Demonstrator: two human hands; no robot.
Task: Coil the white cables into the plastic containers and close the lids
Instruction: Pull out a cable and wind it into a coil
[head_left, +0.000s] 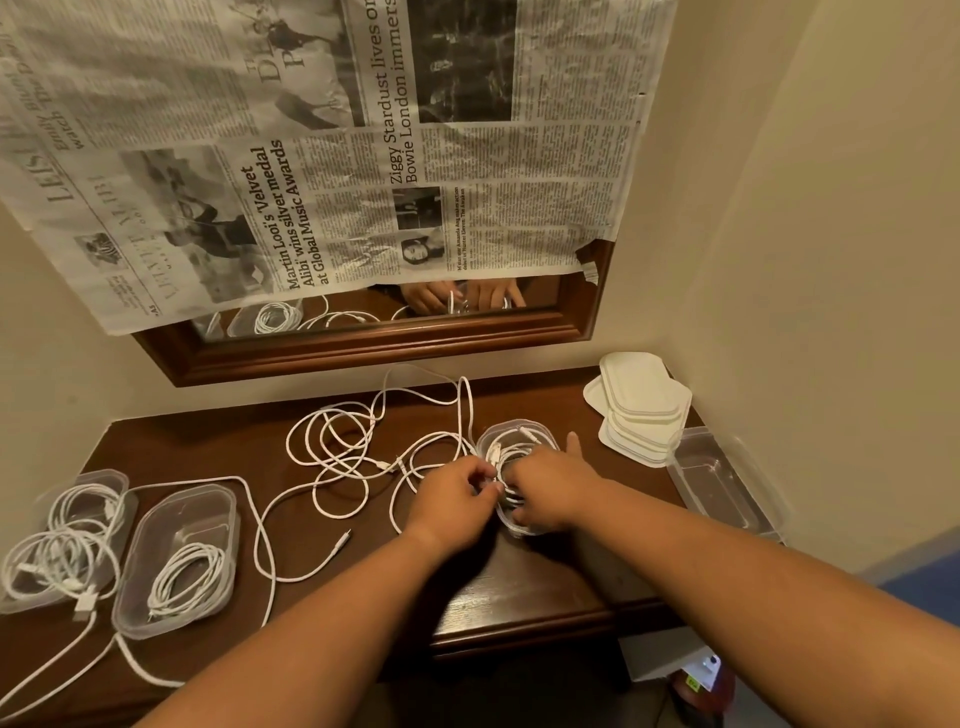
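A clear plastic container (519, 431) stands in the middle of the dark wooden table (208, 447), partly filled with white cable loops. My left hand (449, 499) pinches the white cable (337, 447) at the container's left rim. My right hand (550, 483) lies over the container and presses the coils inside. The rest of that cable sprawls in loose loops to the left and back. Two more containers stand at the left: one (179, 556) holds a neat coil, the other (67, 540) holds cables spilling over its rim.
A stack of white lids (641, 405) lies at the back right, with an empty clear container (719, 483) beside it near the wall. A mirror with newspaper (322, 156) over it hangs behind the table. Another cable (260, 545) trails toward the front left edge.
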